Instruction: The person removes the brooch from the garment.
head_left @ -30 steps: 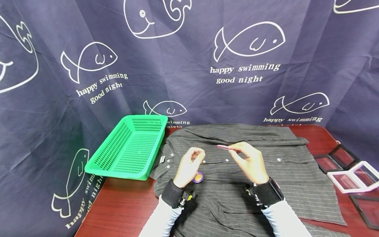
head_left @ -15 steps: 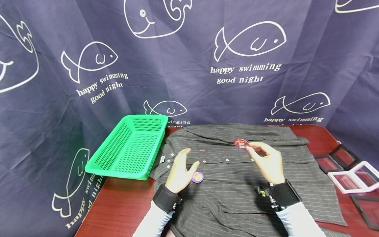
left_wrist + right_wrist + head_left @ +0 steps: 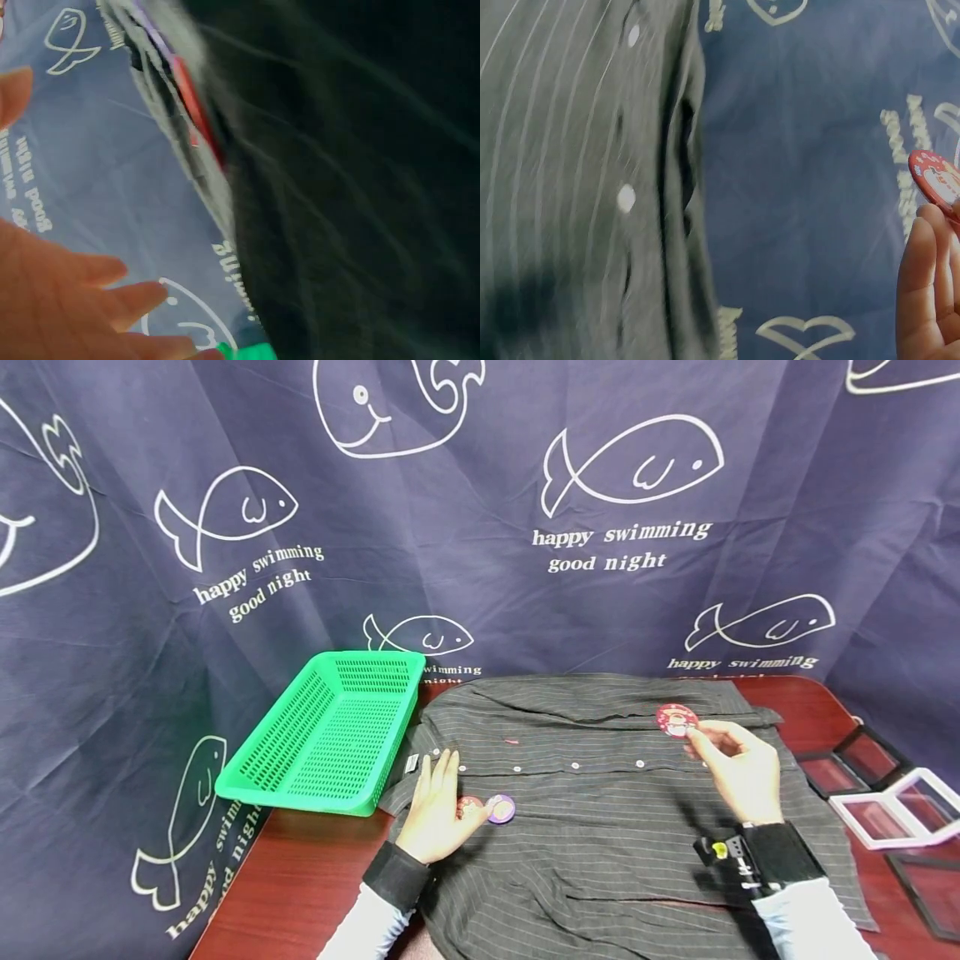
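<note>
My right hand (image 3: 742, 772) pinches a round red pin badge (image 3: 677, 721) between thumb and fingertips, above the right part of a dark pinstriped shirt (image 3: 600, 835). In the right wrist view the same badge stands tilted at the fingertips. My left hand (image 3: 438, 814) reaches over the shirt near its collar, fingers straight. By its thumb are a second red badge (image 3: 469, 807), partly hidden, and a purple badge (image 3: 501, 809) lying on the shirt. The left wrist view shows spread fingers; whether they touch the cloth I cannot tell.
A green plastic basket (image 3: 330, 743) stands left of the shirt. At the right lie a black frame case (image 3: 855, 762), a white one (image 3: 896, 810) and another dark frame (image 3: 930, 893). A small red mark (image 3: 512, 742) shows on the shirt. A fish-print curtain (image 3: 480, 527) hangs behind.
My right hand has moved right with the red badge, whose printed face has turned into view. The left hand has opened out and moved left and down; a second red badge now shows beside it.
</note>
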`<state>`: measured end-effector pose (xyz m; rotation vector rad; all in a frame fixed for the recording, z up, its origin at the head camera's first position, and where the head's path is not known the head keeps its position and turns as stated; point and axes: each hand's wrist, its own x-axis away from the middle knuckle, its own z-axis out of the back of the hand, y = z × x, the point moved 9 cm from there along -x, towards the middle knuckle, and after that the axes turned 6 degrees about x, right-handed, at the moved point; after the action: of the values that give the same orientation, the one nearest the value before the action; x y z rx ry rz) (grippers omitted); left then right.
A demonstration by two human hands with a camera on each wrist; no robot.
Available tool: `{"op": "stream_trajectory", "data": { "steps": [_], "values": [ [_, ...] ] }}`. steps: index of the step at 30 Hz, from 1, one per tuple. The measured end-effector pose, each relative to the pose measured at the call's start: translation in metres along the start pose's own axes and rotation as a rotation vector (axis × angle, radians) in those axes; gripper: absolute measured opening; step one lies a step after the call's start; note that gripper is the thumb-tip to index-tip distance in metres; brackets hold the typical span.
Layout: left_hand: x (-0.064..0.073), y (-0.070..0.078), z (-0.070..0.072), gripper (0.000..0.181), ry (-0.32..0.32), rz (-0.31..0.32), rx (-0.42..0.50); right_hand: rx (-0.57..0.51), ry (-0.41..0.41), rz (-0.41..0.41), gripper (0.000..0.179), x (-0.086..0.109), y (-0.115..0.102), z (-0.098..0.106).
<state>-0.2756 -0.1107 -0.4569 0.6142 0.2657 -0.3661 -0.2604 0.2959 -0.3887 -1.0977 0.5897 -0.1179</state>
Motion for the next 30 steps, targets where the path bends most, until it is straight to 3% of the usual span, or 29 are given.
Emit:
{"op": "stream_trajectory", "data": {
  "steps": [7,12,26,30],
  "values": [
    [0.01,-0.015,-0.009,0.1,-0.167,0.062,-0.039,0.02,0.054,-0.114,0.007,-0.006,0.057,0.024],
    [0.012,-0.016,-0.012,0.097,-0.257,0.06,-0.07,0.0,0.053,-0.175,0.014,-0.008,0.08,0.035],
    [0.017,-0.023,-0.021,0.099,-0.447,0.108,-0.159,-0.474,0.091,-0.302,0.026,-0.013,0.114,0.059],
    [0.019,-0.023,-0.021,0.101,-0.471,0.104,-0.186,-0.588,0.072,-0.345,0.028,-0.017,0.125,0.067]
  ]
}}
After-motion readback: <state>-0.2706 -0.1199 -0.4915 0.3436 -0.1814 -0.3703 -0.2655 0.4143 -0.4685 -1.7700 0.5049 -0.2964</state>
